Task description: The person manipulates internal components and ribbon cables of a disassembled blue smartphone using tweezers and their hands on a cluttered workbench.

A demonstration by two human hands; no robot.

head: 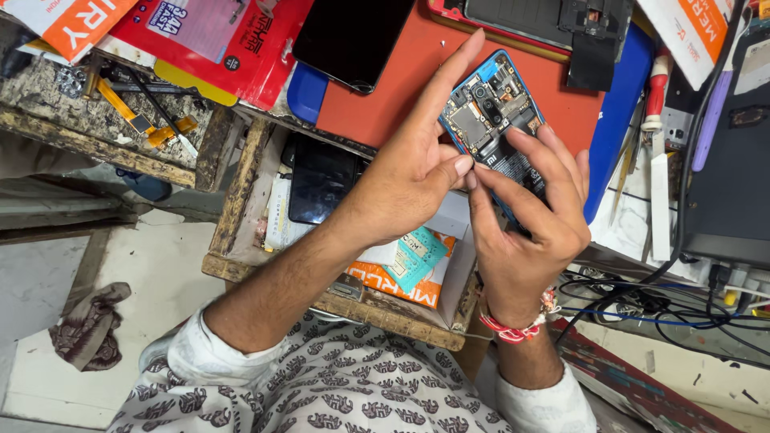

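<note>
Above the orange mat (pixel 385 104), both hands (pixel 409 172) (pixel 525 216) hold an opened blue phone (pixel 493 104).

Red mat (pixel 393 88) on workbench (pixel 48 120)

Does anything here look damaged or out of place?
Yes. The blue phone, held by the left hand and right hand, has no back cover; its circuit board lies bare. A crumpled cloth lies on the floor.

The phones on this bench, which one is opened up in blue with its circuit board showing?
The blue-framed phone held between the left hand and right hand. The dark phone on the red mat shows only a black screen.
</note>
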